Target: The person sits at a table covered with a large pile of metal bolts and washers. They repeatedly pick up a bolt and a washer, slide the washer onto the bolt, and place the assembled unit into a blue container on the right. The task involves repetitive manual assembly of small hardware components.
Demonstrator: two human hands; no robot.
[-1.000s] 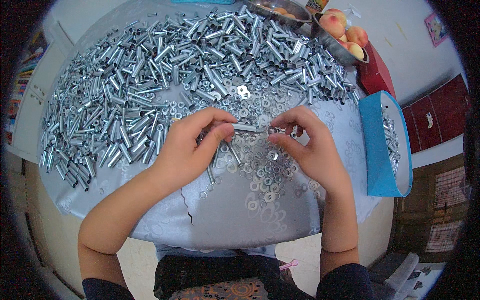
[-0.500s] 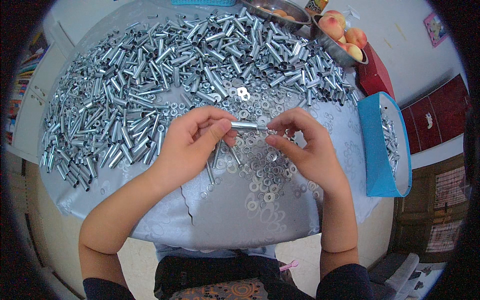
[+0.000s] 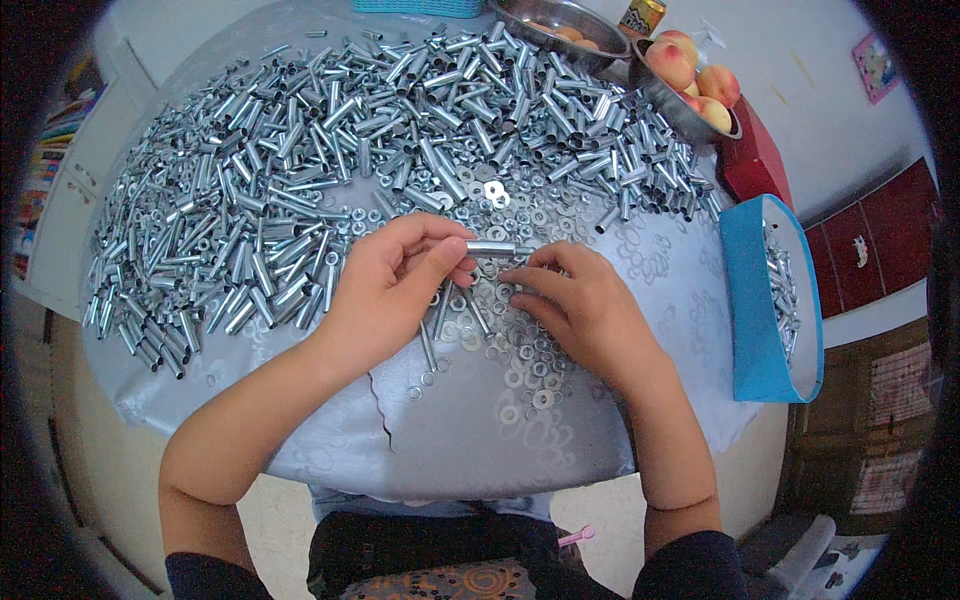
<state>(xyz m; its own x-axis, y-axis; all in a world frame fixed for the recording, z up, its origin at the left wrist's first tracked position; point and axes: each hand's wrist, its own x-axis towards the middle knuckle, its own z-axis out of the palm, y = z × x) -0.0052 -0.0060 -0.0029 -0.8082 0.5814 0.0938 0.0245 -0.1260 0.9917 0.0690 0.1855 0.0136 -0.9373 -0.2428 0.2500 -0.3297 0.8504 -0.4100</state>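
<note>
My left hand (image 3: 395, 285) is closed around a shiny metal sleeve (image 3: 490, 249), pinching it level between thumb and fingers. A thin threaded bolt end (image 3: 524, 252) sticks out at the sleeve's right side. Just below that end, my right hand (image 3: 580, 310) reaches over the loose washers (image 3: 540, 370), its thumb and index fingertips a little apart. Nothing shows between them, though washers lie right beneath. Several long bolts (image 3: 428, 345) lie on the cloth beside my left fingers.
A large heap of metal sleeves (image 3: 300, 150) and nuts covers the table's far and left parts. At right stands a blue box (image 3: 750, 300) holding metal parts. Bowls, one with peaches (image 3: 670, 65), a red box (image 3: 750, 165) and a can (image 3: 642, 17) stand far right. A dark wire (image 3: 380, 410) lies in front.
My right hand has left the bolt end and moved left and slightly down to the washers. My left hand keeps the sleeve in nearly the same place.
</note>
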